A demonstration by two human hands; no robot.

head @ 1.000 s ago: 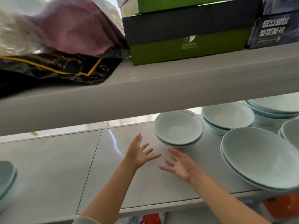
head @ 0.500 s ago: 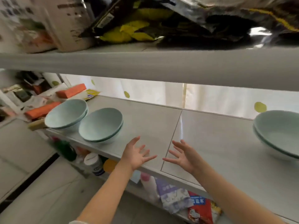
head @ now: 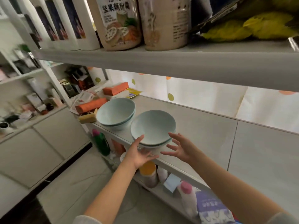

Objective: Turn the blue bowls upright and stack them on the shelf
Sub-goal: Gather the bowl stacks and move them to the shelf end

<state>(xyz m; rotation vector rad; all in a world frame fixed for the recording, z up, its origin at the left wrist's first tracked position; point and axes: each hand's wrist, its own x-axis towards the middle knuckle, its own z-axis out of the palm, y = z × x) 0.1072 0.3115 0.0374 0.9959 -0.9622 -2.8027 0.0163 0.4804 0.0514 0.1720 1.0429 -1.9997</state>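
Two small stacks of pale blue bowls stand upright at the left end of the grey shelf [head: 210, 136]. The nearer stack [head: 152, 127] sits by the shelf's front edge, and the farther stack [head: 115, 113] is behind it to the left. My left hand [head: 140, 153] is open with fingers spread, its fingertips at the near rim of the nearer stack. My right hand [head: 181, 147] is open too, just right of that stack's rim. Neither hand grips a bowl.
Orange packets [head: 90, 105] and boxes crowd the shelf's far left end. The upper shelf [head: 161, 62] overhead carries food tubs [head: 120, 23] and bags. Bottles [head: 101, 142] and packets fill the shelf below. A white cabinet [head: 40, 143] stands at the left.
My view has swung left along the shelf, away from the bowls on the right. Both open hands have moved up to the nearer stack at the left end.
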